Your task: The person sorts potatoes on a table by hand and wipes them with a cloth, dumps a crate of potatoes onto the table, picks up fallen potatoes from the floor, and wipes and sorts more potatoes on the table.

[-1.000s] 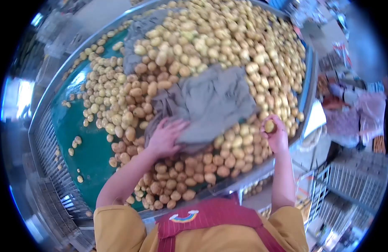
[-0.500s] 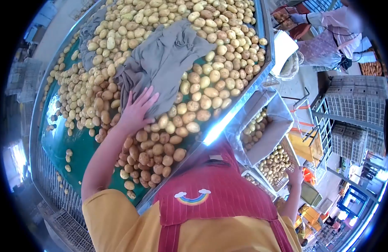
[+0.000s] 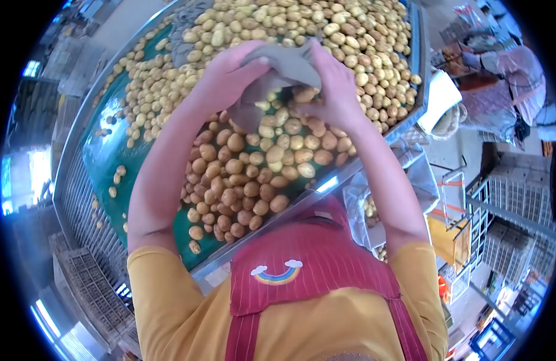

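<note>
A grey cloth point(image 3: 285, 65) is bunched above a heap of small potatoes point(image 3: 248, 180) on the green-surfaced sorting table point(image 3: 115, 201). At the cloth's left side, my left hand point(image 3: 232, 75) is closed round it. My right hand point(image 3: 336, 87) grips its right end, the thumb lower down near the potatoes. Part of the cloth hangs below my left hand, slightly blurred. Brownish potatoes lie piled by the table's near edge, and paler ones spread across the far part. A second grey cloth point(image 3: 184, 33) rests among potatoes at the far left.
The table's metal rim point(image 3: 329, 183) runs in front of my apron. To the right stands a lined crate point(image 3: 419, 180) with potatoes in it. Further right are a yellow crate point(image 3: 449, 237), stacked grey crates point(image 3: 521, 186) and another person point(image 3: 512, 84) in pink clothing.
My right hand has come from the crates at the right to the cloth. The cloth, spread flat before, is now lifted and gathered between both hands, uncovering potatoes.
</note>
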Demonstrator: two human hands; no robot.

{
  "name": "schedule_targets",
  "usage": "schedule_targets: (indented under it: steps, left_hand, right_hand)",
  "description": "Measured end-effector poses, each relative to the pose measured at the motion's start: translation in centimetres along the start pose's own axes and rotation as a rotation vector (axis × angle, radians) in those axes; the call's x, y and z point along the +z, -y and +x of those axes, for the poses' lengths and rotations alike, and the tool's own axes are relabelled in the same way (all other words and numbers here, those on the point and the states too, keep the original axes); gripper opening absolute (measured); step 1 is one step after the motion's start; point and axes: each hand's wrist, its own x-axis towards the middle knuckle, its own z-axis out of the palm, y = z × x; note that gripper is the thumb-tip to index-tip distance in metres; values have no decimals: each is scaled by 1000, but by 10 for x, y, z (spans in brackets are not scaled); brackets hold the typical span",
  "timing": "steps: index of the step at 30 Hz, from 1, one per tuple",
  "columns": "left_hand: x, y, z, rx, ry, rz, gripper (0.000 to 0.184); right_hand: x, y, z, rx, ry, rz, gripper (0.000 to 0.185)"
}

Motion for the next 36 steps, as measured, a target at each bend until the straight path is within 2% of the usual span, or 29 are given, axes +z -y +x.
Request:
schedule_targets:
  steps: [1, 2, 3, 5, 6, 7, 8, 9, 10, 12, 13, 14, 15, 16, 18, 19, 20, 21, 22, 24, 27, 28, 31, 34, 36]
  left_hand:
    - [-10, -21, -3, 23, 54, 41, 30]
    - [-19, -33, -9, 45, 109, 79, 30]
    - [-28, -38, -17, -11, 110, 182, 32]
    - [-51, -37, -38, -125, 119, 378, 36]
    - [-57, -26, -54, -188, 146, 366, 44]
    - [-56, -18, -75, -97, 193, 423, 49]
    - [-45, -14, -92, -234, 286, 211, 52]
    - [-29, 3, -114, -273, 368, 84, 54]
    - [-6, 25, -139, -263, 437, 64, 54]
    - [39, 55, -176, -442, 634, 29, 55]
    - [54, 61, -188, -441, 618, 54, 47]
    - [56, 59, -195, -441, 584, 19, 38]
    - [56, 59, -201, -442, 552, -18, 30]
    - [45, 52, -203, -638, 527, -203, 30]
    - [2, 31, -210, -756, 444, -468, 13]
    - [-21, 28, -219, -628, 332, -605, 21]
    - [-44, 43, -249, -441, 245, -535, 34]
    - [-44, 36, -283, -299, -196, -482, 42]
    - [-54, 25, -302, -292, -378, -602, 43]
    - [-76, 11, -330, -223, -503, -767, 46]
    - [-101, 2, -386, -802, -705, -155, 50]
    - [-119, 4, -372, -991, -290, -83, 47]
    - [-75, 8, -337, -845, -207, 796, 44]
    - [-66, 36, -287, -752, -350, 636, 47]
    - [-52, 39, -235, -730, -338, 412, 41]
  right_hand:
    - [19, -6, 20, -53, -17, 4, 109]
    - [32, -15, 32, 14, 99, 167, 102]
    - [33, -23, 40, 128, 230, 379, 84]
    - [18, -42, 42, -220, 197, 112, 72]
    - [-5, -28, 37, -145, 333, 80, 69]
    - [-28, -7, 19, -99, 466, 87, 69]
    - [-51, 14, 1, -51, 599, 86, 69]
    - [-50, 10, -23, -215, 662, 71, 67]
    - [-47, 12, -53, -143, 827, 41, 61]
    - [-35, 4, -89, -50, 1166, 18, 46]
    - [-29, -3, -92, -31, 1343, 27, 38]
    - [-31, -3, -86, -31, 1216, 169, 23]
    - [-26, -7, -77, -36, 1046, 196, 24]
    - [-17, -13, -64, -38, 879, 225, 25]
    - [7, -22, -32, -74, 609, 161, 25]
    - [23, -25, -10, -117, 497, 66, 23]
    - [48, -34, 4, -139, 421, 69, 23]
    - [76, -44, 11, -161, 346, 74, 23]
    - [95, -51, 18, -174, 380, 41, 23]
    - [121, -58, 23, -195, 454, -21, 24]
    - [125, -72, 20, -133, 487, -117, 25]
    - [114, -68, 25, -86, 504, -236, 25]
    - [93, -62, 37, -40, 509, -708, 29]
    - [99, -57, 34, -143, 527, -200, 34]
    - [122, -63, 26, -217, 539, -136, 39]
